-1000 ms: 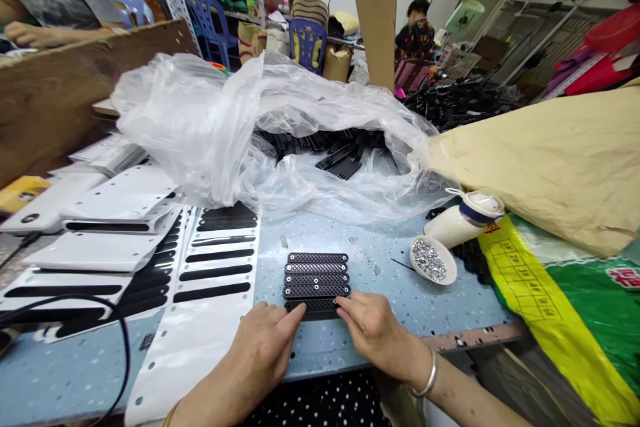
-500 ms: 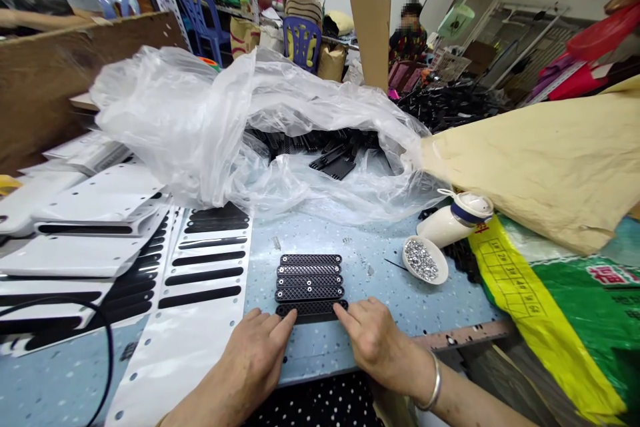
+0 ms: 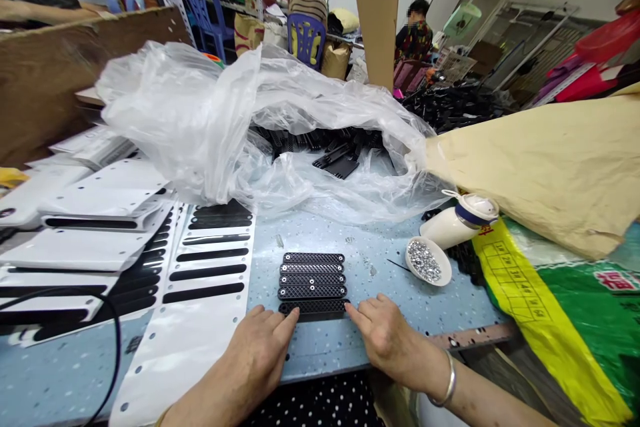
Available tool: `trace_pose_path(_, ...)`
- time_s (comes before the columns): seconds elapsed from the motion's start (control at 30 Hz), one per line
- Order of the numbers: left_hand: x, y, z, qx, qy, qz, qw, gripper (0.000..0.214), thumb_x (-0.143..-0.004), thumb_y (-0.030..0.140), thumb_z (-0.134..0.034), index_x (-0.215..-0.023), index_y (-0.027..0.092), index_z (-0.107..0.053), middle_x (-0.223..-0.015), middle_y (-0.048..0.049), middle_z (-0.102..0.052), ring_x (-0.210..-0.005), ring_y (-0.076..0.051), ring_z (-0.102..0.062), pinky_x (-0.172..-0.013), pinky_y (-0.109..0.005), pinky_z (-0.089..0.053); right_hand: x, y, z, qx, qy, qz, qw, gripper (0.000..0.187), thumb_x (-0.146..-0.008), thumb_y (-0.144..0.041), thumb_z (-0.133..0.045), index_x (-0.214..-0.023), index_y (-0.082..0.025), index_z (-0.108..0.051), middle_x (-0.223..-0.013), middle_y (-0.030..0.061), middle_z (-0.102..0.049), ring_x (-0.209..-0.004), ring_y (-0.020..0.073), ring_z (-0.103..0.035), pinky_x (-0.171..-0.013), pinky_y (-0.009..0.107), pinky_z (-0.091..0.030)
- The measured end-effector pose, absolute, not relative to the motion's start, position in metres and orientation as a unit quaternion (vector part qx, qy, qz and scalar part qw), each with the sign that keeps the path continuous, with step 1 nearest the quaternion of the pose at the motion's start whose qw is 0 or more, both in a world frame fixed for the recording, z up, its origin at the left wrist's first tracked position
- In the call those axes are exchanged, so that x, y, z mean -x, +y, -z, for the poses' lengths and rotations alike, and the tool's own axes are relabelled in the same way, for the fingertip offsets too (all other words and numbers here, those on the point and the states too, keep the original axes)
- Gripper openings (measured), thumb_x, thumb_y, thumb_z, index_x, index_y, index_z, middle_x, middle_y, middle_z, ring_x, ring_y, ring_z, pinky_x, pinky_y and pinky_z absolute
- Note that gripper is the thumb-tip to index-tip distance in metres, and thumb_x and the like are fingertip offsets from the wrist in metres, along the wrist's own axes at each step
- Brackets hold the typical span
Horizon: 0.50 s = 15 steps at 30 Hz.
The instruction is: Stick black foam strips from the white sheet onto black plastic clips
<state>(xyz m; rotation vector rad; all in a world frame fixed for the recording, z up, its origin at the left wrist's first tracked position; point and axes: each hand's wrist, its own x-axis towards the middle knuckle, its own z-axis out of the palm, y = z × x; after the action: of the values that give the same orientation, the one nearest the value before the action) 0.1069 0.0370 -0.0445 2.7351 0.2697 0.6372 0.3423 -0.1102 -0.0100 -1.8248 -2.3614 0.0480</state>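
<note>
Several narrow black mesh strips [image 3: 313,282] lie side by side in a neat row on the pale blue table [image 3: 380,253]. My left hand [image 3: 260,353] rests flat on the table with its fingertips touching the left end of the nearest strip. My right hand [image 3: 383,337] lies at the right end of that strip, fingers stretched toward it. Neither hand grips anything. A silver bangle circles my right wrist.
A large clear plastic bag [image 3: 240,127] of black parts lies behind the strips. White backing sheets [image 3: 200,280] with black slots cover the left. A small white dish of silver beads [image 3: 429,261], a tipped white jar [image 3: 457,221], and tan and green sacks [image 3: 545,167] lie right. People sit far back.
My right hand has slid slightly back to the right off the strip's end. The strips and my left hand stay about where they were.
</note>
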Motion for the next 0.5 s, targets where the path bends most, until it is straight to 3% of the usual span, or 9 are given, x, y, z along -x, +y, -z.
trace_pose_path(0.13,-0.1,0.041,0.044,-0.962,0.099,-0.195,0.162,0.049,-0.079,-0.004,-0.039,-0.125,0.01,-0.048,-0.08,-0.0088,-0.067,-0.068,-0.023,-0.063,-0.066,-0.044,-0.054,-0.341,-0.11,0.009,0.607,-0.789,-0.034,0.083,0.046,-0.078,0.006,-0.036,-0.116,-0.005,-0.06,-0.078,0.0091,-0.062,-0.069,0.0204,-0.052,-0.063,0.035,-0.045)
trace_pose_path(0.33,-0.091,0.055,0.038,-0.966,0.089,-0.213,0.119,0.049,-0.077,-0.004,-0.038,-0.121,0.011,-0.05,-0.072,-0.0061,-0.066,-0.058,-0.021,-0.058,-0.056,-0.036,-0.048,-0.341,-0.114,0.02,0.604,-0.787,0.01,0.127,0.047,-0.079,0.007,-0.034,-0.117,-0.005,-0.06,-0.075,0.0092,-0.062,-0.067,0.0203,-0.053,-0.06,0.035,-0.045)
trace_pose_path(0.5,-0.088,0.053,0.043,-0.972,0.105,-0.19,0.084,0.052,-0.072,-0.003,-0.041,-0.122,0.012,-0.049,-0.071,-0.0053,-0.064,-0.058,-0.022,-0.055,-0.059,-0.038,-0.045,-0.34,-0.113,0.019,0.603,-0.788,0.005,0.125,0.047,-0.078,0.007,-0.033,-0.115,-0.003,-0.06,-0.076,0.0102,-0.062,-0.067,0.0212,-0.054,-0.061,0.037,-0.047)
